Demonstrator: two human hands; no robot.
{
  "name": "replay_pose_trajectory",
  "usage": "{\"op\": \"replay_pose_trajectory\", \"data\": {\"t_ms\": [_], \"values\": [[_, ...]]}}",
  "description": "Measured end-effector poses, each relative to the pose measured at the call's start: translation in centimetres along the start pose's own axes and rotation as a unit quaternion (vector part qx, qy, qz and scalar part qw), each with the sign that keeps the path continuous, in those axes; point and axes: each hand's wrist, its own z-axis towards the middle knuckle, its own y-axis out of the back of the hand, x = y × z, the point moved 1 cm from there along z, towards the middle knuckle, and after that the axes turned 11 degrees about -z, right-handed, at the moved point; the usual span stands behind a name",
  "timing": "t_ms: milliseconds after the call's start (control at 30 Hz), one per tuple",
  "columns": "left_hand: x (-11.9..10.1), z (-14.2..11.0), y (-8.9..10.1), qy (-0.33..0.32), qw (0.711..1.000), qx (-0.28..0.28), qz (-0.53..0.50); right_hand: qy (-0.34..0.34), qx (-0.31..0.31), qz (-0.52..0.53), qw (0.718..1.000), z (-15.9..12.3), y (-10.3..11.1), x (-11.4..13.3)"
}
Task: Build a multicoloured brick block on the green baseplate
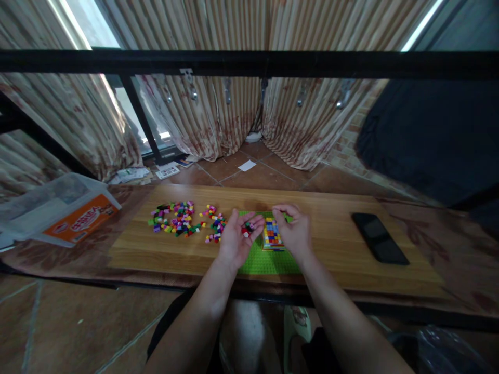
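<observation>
My left hand (236, 238) is turned palm up and cupped, holding several small toy bricks (248, 229), dark red, black and white among them. Just right of it, a block of stacked toy bricks (272, 234) in blue, orange, yellow and white stands on a green baseplate (268, 262). Over the block's right side hovers my right hand (295, 228), thumb and fingers pinched together. Whatever may be between those fingertips is too small to make out. Part of the block and baseplate is hidden behind my right hand.
Loose coloured bricks (175, 221) lie spread on the wooden board (331, 259) at left. A black phone (379, 238) rests at right. Beyond the board's left end is a clear plastic box (66, 208) with an orange label. A dark rail (249, 63) crosses before the curtains.
</observation>
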Motion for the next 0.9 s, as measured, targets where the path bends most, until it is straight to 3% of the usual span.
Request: {"op": "replay_pose_trajectory", "data": {"t_ms": [133, 300, 567, 800, 900], "values": [[-0.5, -0.3, -0.2, 0.009, 0.998, 0.045, -0.046, 0.154, 0.013, -0.043, 0.987, -0.9, 0.3, 2.3], [-0.8, -0.6, -0.1, 0.026, 0.994, 0.085, -0.056, 0.242, 0.085, -0.101, 0.961, -2.1, -0.3, 3.4], [-0.6, -0.7, -0.2, 0.031, 0.995, 0.091, -0.034, 0.21, 0.109, -0.112, 0.965, -2.4, -0.4, 3.3], [-0.1, 0.1, 0.9, -0.06, 0.99, -0.032, 0.123, 0.09, 0.086, 0.021, 0.992, -1.8, -0.2, 1.9], [0.2, 0.0, 0.8, -0.088, 0.98, 0.014, 0.179, 0.098, 0.093, 0.011, 0.991, -1.6, 0.0, 1.6]]}}
